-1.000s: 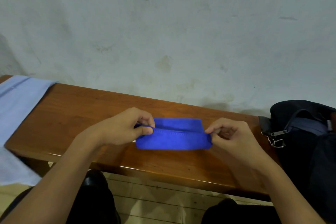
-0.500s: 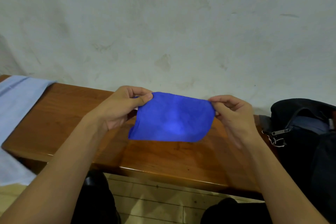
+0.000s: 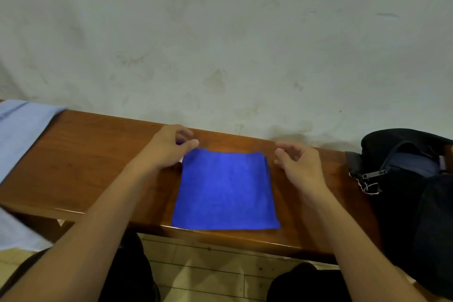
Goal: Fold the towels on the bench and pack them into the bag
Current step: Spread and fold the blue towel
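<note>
A folded blue towel [image 3: 225, 189] lies flat on the wooden bench [image 3: 81, 154], its near edge at the bench's front edge. My left hand [image 3: 166, 149] is at the towel's far left corner, and a bit of blue cloth shows between its thumb and fingers. My right hand [image 3: 299, 164] hovers just beside the far right corner, fingers loosely curled, holding nothing. A black bag [image 3: 407, 179] stands on the right end of the bench with its top open. A light blue towel [image 3: 19, 135] is draped over the left end.
A pale, stained wall runs right behind the bench. Below the bench's front edge is a tiled floor [image 3: 208, 272], with my dark-clothed legs on both sides. A zipper pull with a cord [image 3: 370, 179] hangs on the bag's left side.
The blue towel was held up by its two top corners; now it is laid flat on the bench. My right hand has let go of its corner.
</note>
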Motion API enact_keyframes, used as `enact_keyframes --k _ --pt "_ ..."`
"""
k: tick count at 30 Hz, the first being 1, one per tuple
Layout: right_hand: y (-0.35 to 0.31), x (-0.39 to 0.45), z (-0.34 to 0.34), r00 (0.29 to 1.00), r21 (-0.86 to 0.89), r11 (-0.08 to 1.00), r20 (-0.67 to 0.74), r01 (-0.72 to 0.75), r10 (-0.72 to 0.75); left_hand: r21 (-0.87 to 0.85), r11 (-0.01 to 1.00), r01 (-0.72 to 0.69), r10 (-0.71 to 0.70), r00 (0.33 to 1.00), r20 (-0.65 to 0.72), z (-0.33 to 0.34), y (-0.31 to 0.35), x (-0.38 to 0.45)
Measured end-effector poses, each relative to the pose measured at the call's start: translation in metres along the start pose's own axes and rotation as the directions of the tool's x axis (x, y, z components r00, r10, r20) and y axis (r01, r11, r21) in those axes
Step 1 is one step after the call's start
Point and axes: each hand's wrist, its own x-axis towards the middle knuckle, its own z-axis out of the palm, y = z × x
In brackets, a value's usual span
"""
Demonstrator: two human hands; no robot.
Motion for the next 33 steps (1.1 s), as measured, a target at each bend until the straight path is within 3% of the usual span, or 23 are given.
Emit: enact_keyframes --k 3,5,6,9,11,15,17,20,24,27,29,33 --pt "0.009 -0.006 -0.002 0.989 -0.276 0.950 -0.002 0.144 -0.151 0.351 0.910 -0.219 0.296 0.938 -0.180 0.021 -0.001 -0.004" --pt "0.009 -0.022 -0.004 0.968 -0.362 0.898 0.062 0.249 -0.243 0.428 0.807 -0.408 0.489 0.867 -0.096 0.039 0.004 -0.018" --pt "0.009 -0.031 -0.004 0.950 -0.383 0.870 0.110 0.312 -0.292 0.447 0.764 -0.466 0.522 0.853 -0.003 0.048 0.008 -0.027" --pt "0.012 -0.057 -0.006 0.926 -0.460 0.807 0.250 0.371 -0.284 0.493 0.716 -0.495 0.428 0.868 0.250 0.080 0.012 -0.050" --pt "0.014 -0.065 -0.009 0.941 -0.507 0.805 0.287 0.309 -0.180 0.565 0.669 -0.483 0.385 0.876 0.291 0.096 0.010 -0.055" --pt "0.011 -0.070 -0.014 0.965 -0.481 0.860 0.257 0.173 -0.050 0.623 0.626 -0.469 0.386 0.881 0.274 0.102 0.005 -0.054" --pt "0.008 -0.071 -0.017 0.971 -0.536 0.826 0.233 0.177 -0.057 0.636 0.611 -0.471 0.388 0.879 0.278 0.103 0.004 -0.054" --pt "0.003 -0.072 -0.012 0.955 -0.654 0.697 0.231 0.293 -0.184 0.639 0.595 -0.487 0.390 0.870 0.300 0.102 0.004 -0.053" --pt "-0.001 -0.066 0.016 0.877 -0.587 0.652 0.310 0.481 -0.367 0.626 0.576 -0.526 0.412 0.848 0.333 0.103 0.007 -0.051" --pt "0.004 -0.058 0.035 0.854 -0.682 0.521 0.466 0.513 -0.231 0.607 0.576 -0.547 0.436 0.834 0.338 0.104 0.008 -0.049" --pt "0.012 -0.050 0.036 0.884 -0.756 0.494 0.464 0.430 -0.061 0.597 0.591 -0.543 0.445 0.836 0.320 0.102 0.005 -0.047" --pt "0.016 -0.047 0.033 0.906 -0.787 0.489 0.423 0.376 -0.017 0.592 0.651 -0.474 0.419 0.875 0.240 0.094 -0.008 -0.041"
